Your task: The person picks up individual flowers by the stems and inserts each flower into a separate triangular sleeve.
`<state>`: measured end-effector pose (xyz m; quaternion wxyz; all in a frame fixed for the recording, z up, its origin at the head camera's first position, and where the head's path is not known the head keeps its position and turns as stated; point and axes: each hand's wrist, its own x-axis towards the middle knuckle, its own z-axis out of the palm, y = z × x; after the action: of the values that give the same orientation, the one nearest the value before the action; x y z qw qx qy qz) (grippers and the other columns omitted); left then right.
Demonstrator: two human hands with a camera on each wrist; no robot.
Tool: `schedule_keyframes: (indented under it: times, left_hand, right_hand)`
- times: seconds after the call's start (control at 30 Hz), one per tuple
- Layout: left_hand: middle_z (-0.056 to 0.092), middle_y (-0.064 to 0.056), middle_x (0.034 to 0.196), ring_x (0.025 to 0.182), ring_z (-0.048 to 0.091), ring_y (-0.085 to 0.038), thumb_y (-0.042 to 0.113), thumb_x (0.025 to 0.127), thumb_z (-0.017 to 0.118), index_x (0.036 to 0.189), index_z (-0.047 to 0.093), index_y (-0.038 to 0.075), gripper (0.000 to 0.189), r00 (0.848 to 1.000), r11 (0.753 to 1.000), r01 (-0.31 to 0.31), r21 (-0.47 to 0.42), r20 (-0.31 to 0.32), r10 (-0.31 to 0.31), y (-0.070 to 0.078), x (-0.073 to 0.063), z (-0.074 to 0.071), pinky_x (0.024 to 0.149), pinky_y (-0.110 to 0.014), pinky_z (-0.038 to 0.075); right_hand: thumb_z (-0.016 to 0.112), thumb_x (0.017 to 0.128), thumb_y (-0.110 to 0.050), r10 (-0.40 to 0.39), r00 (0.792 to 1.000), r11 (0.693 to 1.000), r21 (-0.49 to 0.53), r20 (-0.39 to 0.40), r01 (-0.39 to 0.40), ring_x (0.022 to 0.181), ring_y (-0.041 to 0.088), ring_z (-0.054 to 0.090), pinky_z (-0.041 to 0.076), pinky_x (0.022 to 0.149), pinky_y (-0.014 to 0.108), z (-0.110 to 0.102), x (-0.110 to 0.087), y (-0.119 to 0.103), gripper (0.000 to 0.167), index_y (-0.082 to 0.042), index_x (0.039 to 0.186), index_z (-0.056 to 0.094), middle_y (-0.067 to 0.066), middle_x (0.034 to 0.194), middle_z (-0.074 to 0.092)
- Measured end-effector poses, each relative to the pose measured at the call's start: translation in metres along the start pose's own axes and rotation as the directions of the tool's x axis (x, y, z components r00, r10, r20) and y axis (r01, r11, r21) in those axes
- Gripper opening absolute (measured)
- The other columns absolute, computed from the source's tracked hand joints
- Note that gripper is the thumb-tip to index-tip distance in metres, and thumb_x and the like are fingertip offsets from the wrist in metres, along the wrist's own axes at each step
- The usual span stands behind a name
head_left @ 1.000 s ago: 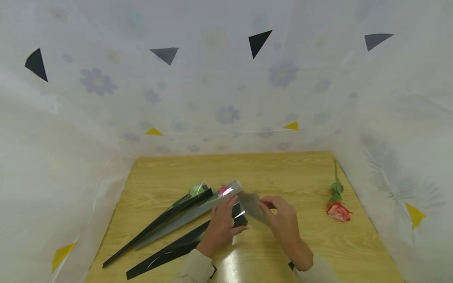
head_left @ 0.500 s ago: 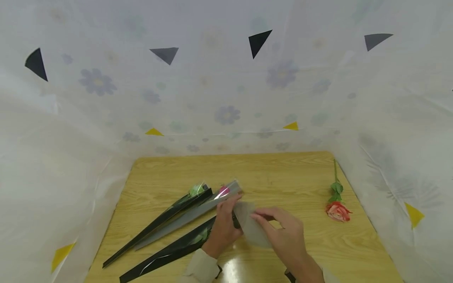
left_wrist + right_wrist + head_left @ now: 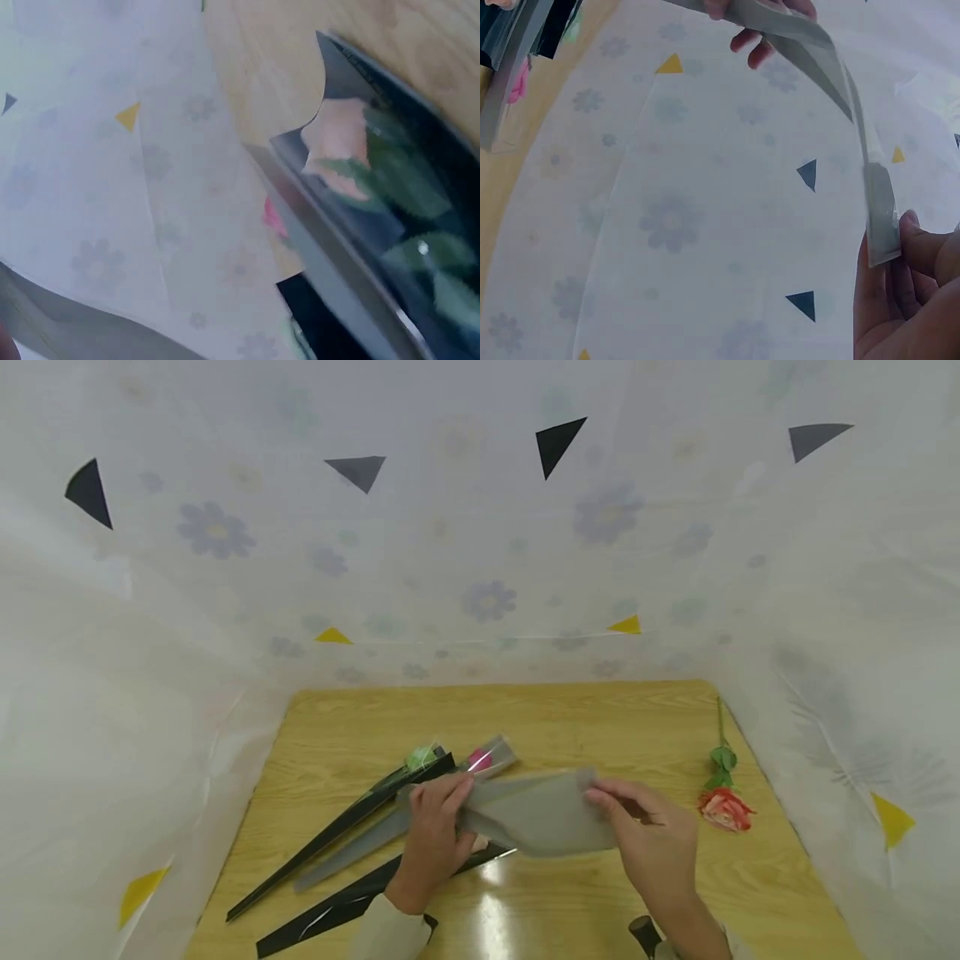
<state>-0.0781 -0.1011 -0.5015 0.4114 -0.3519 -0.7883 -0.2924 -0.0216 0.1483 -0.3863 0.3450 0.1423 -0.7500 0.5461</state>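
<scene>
A thin grey translucent flower sleeve (image 3: 551, 818) stretches between both hands above the table. My right hand (image 3: 660, 852) pinches its right end between thumb and fingers, as the right wrist view also shows. At the other end, the fingers of my left hand (image 3: 431, 843) grip the narrower part. Below the left hand lies a black sleeve (image 3: 322, 914), partly hidden by it. The left wrist view shows a pale pink rose (image 3: 337, 142) with green leaves inside that black sleeve.
Left on the wooden table (image 3: 600, 727) lie a black sleeve (image 3: 337, 827) with a light green flower (image 3: 420, 758) and a grey sleeve (image 3: 495, 756) with a bright pink flower (image 3: 478, 761). A loose coral rose (image 3: 725, 810) lies near the right edge. Whitish patterned sheeting (image 3: 465, 527) surrounds the table.
The grey sleeve between the hands has been lifted and spread sideways. My left hand has moved left and now grips it; my right hand has moved right with its end.
</scene>
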Motion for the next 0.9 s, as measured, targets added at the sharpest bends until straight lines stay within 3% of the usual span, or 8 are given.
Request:
schedule_keyframes:
  times: [0.1, 0.2, 0.33, 0.47, 0.6, 0.7, 0.8, 0.9]
  left_hand:
    - [0.051, -0.014, 0.126, 0.109, 0.047, -0.031, 0.006, 0.065, 0.054, 0.127, 0.049, 0.001, 0.063, 0.999, 0.998, -0.012, 0.056, 0.041, 0.009, -0.002, 0.000, -0.007, 0.080, -0.044, 0.025]
    - [0.050, -0.010, 0.127, 0.108, 0.046, -0.029, 0.002, 0.058, 0.058, 0.131, 0.048, 0.004, 0.074, 0.992, 0.992, 0.030, 0.125, 0.121, -0.045, -0.003, -0.005, -0.012, 0.081, -0.045, 0.025]
    - [0.050, -0.006, 0.125, 0.104, 0.045, -0.027, -0.001, 0.055, 0.062, 0.133, 0.047, 0.008, 0.080, 0.956, 0.969, 0.095, 0.229, 0.250, -0.153, -0.004, -0.020, -0.017, 0.084, -0.046, 0.025]
    - [0.050, -0.005, 0.122, 0.105, 0.045, -0.026, 0.006, 0.060, 0.073, 0.135, 0.044, 0.011, 0.081, 0.884, 0.940, 0.148, 0.308, 0.385, -0.266, -0.004, -0.039, -0.016, 0.087, -0.047, 0.028]
    - [0.048, -0.002, 0.122, 0.108, 0.044, -0.024, 0.011, 0.062, 0.078, 0.137, 0.041, 0.016, 0.083, 0.797, 0.914, 0.191, 0.358, 0.487, -0.357, -0.003, -0.061, -0.011, 0.089, -0.046, 0.028]
    - [0.047, -0.001, 0.124, 0.111, 0.043, -0.023, 0.013, 0.065, 0.078, 0.138, 0.039, 0.017, 0.083, 0.750, 0.905, 0.211, 0.370, 0.533, -0.393, -0.002, -0.074, -0.006, 0.091, -0.046, 0.028]
    - [0.045, -0.001, 0.127, 0.114, 0.042, -0.023, 0.014, 0.067, 0.077, 0.140, 0.038, 0.017, 0.083, 0.714, 0.895, 0.230, 0.381, 0.559, -0.421, 0.000, -0.082, -0.001, 0.093, -0.047, 0.027]
    - [0.045, -0.001, 0.128, 0.115, 0.041, -0.023, 0.011, 0.069, 0.072, 0.142, 0.035, 0.018, 0.081, 0.686, 0.882, 0.239, 0.406, 0.573, -0.449, 0.002, -0.087, 0.003, 0.094, -0.047, 0.029]
  right_hand:
    - [0.074, 0.064, 0.015, 0.087, 0.996, 0.995, -0.049, 0.020, -0.086, 0.069, 0.005, 0.066, 0.049, 0.060, 0.015, 0.002, -0.003, 0.008, 0.024, 0.002, 0.083, 0.071, 0.012, 0.079, 0.069]
    - [0.075, 0.071, 0.004, 0.169, 0.985, 0.980, -0.112, 0.047, -0.163, 0.069, 0.006, 0.065, 0.049, 0.059, 0.016, 0.004, -0.008, 0.020, 0.018, -0.005, 0.086, 0.071, 0.006, 0.081, 0.069]
    - [0.073, 0.078, -0.011, 0.220, 0.968, 0.948, -0.258, 0.117, -0.184, 0.073, 0.008, 0.064, 0.050, 0.059, 0.017, 0.010, -0.017, 0.042, 0.012, -0.013, 0.088, 0.066, -0.003, 0.084, 0.067]
    - [0.071, 0.081, -0.016, 0.281, 0.934, 0.908, -0.375, 0.221, -0.185, 0.076, 0.010, 0.056, 0.049, 0.060, 0.020, 0.014, -0.028, 0.066, 0.008, -0.014, 0.086, 0.065, -0.004, 0.086, 0.059]
    - [0.071, 0.080, -0.012, 0.315, 0.905, 0.900, -0.393, 0.284, -0.190, 0.067, 0.008, 0.049, 0.045, 0.055, 0.020, 0.016, -0.043, 0.090, 0.006, -0.009, 0.081, 0.066, -0.004, 0.076, 0.053]
    - [0.069, 0.082, -0.013, 0.361, 0.877, 0.895, -0.384, 0.318, -0.230, 0.063, 0.007, 0.052, 0.046, 0.054, 0.020, 0.017, -0.052, 0.104, 0.007, -0.006, 0.081, 0.067, -0.005, 0.070, 0.057]
    - [0.064, 0.087, -0.020, 0.461, 0.822, 0.857, -0.407, 0.335, -0.315, 0.066, 0.008, 0.057, 0.048, 0.059, 0.023, 0.020, -0.059, 0.112, 0.016, -0.004, 0.086, 0.069, -0.003, 0.073, 0.063]
    - [0.059, 0.090, -0.026, 0.572, 0.735, 0.806, -0.412, 0.363, -0.424, 0.068, 0.010, 0.059, 0.049, 0.061, 0.023, 0.021, -0.063, 0.118, 0.025, -0.003, 0.095, 0.070, -0.001, 0.078, 0.066]
